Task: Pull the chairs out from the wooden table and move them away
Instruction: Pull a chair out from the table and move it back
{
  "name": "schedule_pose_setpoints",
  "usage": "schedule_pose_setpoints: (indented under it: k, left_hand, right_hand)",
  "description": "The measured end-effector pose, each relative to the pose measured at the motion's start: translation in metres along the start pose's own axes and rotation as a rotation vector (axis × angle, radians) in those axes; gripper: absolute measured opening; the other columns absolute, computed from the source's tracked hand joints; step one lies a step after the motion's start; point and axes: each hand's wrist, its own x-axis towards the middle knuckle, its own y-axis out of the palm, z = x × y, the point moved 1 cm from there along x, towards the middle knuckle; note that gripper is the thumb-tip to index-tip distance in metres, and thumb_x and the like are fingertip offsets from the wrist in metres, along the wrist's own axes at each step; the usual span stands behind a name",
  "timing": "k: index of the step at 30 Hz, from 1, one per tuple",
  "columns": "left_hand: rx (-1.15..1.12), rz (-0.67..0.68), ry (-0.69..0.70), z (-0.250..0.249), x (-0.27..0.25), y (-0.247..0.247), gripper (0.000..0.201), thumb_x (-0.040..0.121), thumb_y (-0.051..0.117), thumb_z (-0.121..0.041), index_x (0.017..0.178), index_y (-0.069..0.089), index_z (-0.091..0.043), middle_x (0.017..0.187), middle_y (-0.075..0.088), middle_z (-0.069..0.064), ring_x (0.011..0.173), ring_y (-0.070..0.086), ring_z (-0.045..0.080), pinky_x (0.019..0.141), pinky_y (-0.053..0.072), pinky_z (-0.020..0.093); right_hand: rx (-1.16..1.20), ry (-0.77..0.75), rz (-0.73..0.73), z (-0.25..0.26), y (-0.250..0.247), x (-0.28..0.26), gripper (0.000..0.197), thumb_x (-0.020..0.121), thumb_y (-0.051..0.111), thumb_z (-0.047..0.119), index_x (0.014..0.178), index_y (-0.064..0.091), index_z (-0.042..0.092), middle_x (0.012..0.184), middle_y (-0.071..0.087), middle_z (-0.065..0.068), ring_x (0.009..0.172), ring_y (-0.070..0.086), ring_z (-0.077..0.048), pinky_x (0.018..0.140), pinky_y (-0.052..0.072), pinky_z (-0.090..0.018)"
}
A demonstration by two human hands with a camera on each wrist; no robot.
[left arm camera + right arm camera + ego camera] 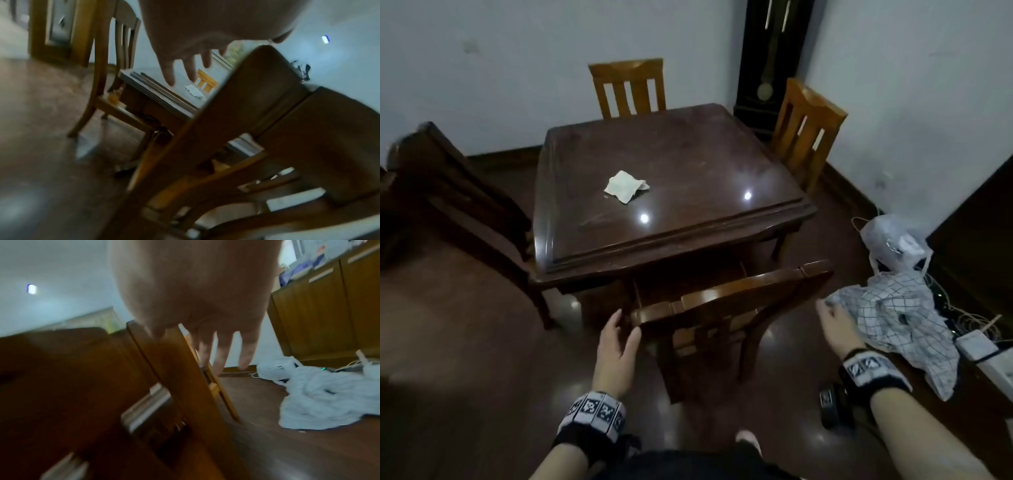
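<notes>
A square dark wooden table stands in the room's corner with a chair on each side. The near chair is tucked under its front edge, its dark curved backrest toward me. My left hand is spread open beside the backrest's left end, thumb close to the wood, gripping nothing. My right hand hovers open just right of the backrest's right end. In the left wrist view my straight fingers hang above the backrest. In the right wrist view my fingers point down past the chair's edge.
Two light wooden chairs stand at the far side and the right side; a dark chair is on the left. A crumpled tissue lies on the table. A checked cloth, plastic bag and cables clutter the right floor.
</notes>
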Motion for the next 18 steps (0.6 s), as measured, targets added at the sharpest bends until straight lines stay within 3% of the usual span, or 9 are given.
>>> schedule_pose_setpoints:
  k: [2,4,7,9,12,14,16,18]
  left_hand:
    - [0.043,-0.149,0.056,-0.015,0.009,0.015,0.073,0.085,0.056,-0.051,0.146,0.029,-0.020,0.150,0.027,-0.001,0.137,0.026,0.014,0.112,0.023,0.034]
    - [0.117,-0.262,0.093,-0.030,0.014,0.026,0.066,0.087,0.065,-0.036,0.143,0.035,-0.017,0.147,0.030,-0.001,0.136,0.028,0.013,0.110,0.023,0.030]
    - [-0.108,-0.354,-0.022,-0.039,0.017,0.042,0.043,0.087,0.067,-0.023,0.127,0.053,-0.018,0.122,0.057,-0.001,0.114,0.052,0.014,0.099,0.040,0.032]
    - [-0.152,-0.478,-0.043,-0.044,0.022,0.051,0.020,0.088,0.066,-0.019,0.107,0.064,-0.014,0.101,0.065,0.001,0.099,0.060,0.017,0.092,0.049,0.038]
    - [-0.114,-0.613,-0.087,-0.047,0.029,0.060,0.007,0.087,0.066,-0.017,0.091,0.068,-0.013,0.090,0.066,0.001,0.087,0.060,0.015,0.088,0.052,0.045]
    - [0.013,-0.642,0.001,-0.049,0.028,0.060,0.007,0.087,0.065,-0.016,0.088,0.068,-0.010,0.088,0.066,0.002,0.083,0.059,0.015,0.084,0.052,0.043]
    - [0.325,-0.594,0.198,-0.051,0.026,0.059,0.017,0.088,0.060,-0.022,0.083,0.070,-0.009,0.084,0.067,0.003,0.079,0.059,0.018,0.078,0.051,0.037]
    - [0.660,-0.493,0.324,-0.052,0.027,0.060,0.027,0.087,0.056,-0.034,0.081,0.071,-0.013,0.081,0.069,0.001,0.077,0.059,0.021,0.071,0.047,0.032]
  right_hand:
    - [0.133,-0.052,-0.162,0.021,-0.009,0.023,0.056,0.099,0.030,0.046,0.139,0.039,0.008,0.139,0.049,-0.018,0.127,0.045,-0.032,0.109,0.031,-0.043]
    - [0.214,-0.146,-0.274,0.048,-0.020,0.035,0.051,0.101,0.027,0.039,0.137,0.042,0.007,0.138,0.047,-0.016,0.128,0.043,-0.029,0.107,0.029,-0.040]
    - [0.302,-0.265,-0.170,0.061,-0.027,0.056,0.043,0.099,0.030,0.040,0.130,0.051,0.018,0.130,0.055,-0.004,0.122,0.049,-0.021,0.109,0.033,-0.039]
    - [0.320,-0.369,-0.051,0.062,-0.025,0.070,0.033,0.094,0.039,0.039,0.104,0.066,0.022,0.106,0.067,-0.001,0.103,0.061,-0.019,0.100,0.044,-0.043]
    - [0.301,-0.505,0.002,0.060,-0.019,0.081,0.031,0.089,0.049,0.028,0.073,0.072,0.014,0.077,0.071,-0.006,0.079,0.064,-0.021,0.080,0.048,-0.038]
    - [0.328,-0.576,-0.002,0.059,-0.017,0.082,0.032,0.087,0.051,0.025,0.068,0.071,0.009,0.069,0.069,-0.007,0.071,0.062,-0.019,0.072,0.047,-0.031]
    - [0.348,-0.620,0.008,0.056,-0.018,0.083,0.034,0.087,0.053,0.028,0.068,0.071,0.007,0.066,0.067,-0.001,0.067,0.060,-0.014,0.067,0.046,-0.025]
    - [0.282,-0.678,0.030,0.053,-0.020,0.085,0.036,0.087,0.053,0.034,0.070,0.071,0.007,0.065,0.066,0.000,0.066,0.060,-0.013,0.065,0.046,-0.025]
